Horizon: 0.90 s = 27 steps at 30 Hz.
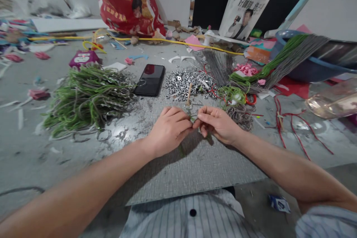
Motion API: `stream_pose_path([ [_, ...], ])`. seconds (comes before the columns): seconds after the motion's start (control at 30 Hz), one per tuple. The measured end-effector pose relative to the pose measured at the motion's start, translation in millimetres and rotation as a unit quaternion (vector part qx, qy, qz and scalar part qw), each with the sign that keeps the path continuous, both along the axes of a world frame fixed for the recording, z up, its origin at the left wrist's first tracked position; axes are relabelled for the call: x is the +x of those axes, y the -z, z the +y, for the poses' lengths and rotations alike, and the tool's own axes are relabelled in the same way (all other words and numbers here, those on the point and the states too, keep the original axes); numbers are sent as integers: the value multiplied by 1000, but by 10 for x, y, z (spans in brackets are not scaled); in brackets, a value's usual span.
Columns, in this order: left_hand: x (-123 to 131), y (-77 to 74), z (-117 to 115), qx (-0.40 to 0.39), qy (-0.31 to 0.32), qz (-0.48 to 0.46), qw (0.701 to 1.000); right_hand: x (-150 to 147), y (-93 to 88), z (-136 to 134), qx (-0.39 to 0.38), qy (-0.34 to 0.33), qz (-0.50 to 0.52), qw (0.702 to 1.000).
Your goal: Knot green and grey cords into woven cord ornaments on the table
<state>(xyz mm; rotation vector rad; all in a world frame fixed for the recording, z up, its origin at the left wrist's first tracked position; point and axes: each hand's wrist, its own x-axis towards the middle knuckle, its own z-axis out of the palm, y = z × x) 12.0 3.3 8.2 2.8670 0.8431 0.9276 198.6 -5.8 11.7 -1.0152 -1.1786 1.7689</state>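
In the middle of the head view my left hand (171, 128) and my right hand (219, 123) meet over the near part of the table. Both are closed in a pinch on a thin green and grey cord (192, 118), mostly hidden by the fingers. Just beyond the fingertips a thin wooden stick (189, 93) stands up, with something shiny around its lower end. Behind it lies a spread pile of small metal rings or nuts (181, 81). To the left rests a large heap of green and grey cords (89, 100).
A black phone (150, 80) lies beyond my left hand. Loose grey and green strands (290, 57) hang over a blue basin (281, 37) at right. Red cords (298, 115) lie nearer. A red bag (128, 3) and a yellow cable (178, 42) are at the back.
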Motion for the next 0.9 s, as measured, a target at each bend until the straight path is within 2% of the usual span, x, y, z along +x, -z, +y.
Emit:
stream_pose_path([
  [0.17,5,-14,-13,-32,17,1,999,-5,-14,-11,0,5,3,1000],
  [0.27,3,-13,-14,-37,-8,4,999,1,-23,-8,-10,4,16,1000],
  [0.43,-1,0,-1,-12,-49,22,998,12,-22,-1,-29,-5,38,999],
  [0.67,-6,3,5,44,-18,0,999,1,-20,-12,-19,-37,11,999],
  [0.73,-8,4,7,36,-24,10,999,8,-1,-21,34,-4,-37,999],
  [0.8,-8,6,8,26,-37,26,999,20,23,-43,152,58,-109,981],
  [0.83,-7,7,8,22,-42,33,998,25,34,-57,234,81,-154,957],
  [0.9,-3,9,7,16,-43,43,998,31,50,-86,404,79,-244,878],
])
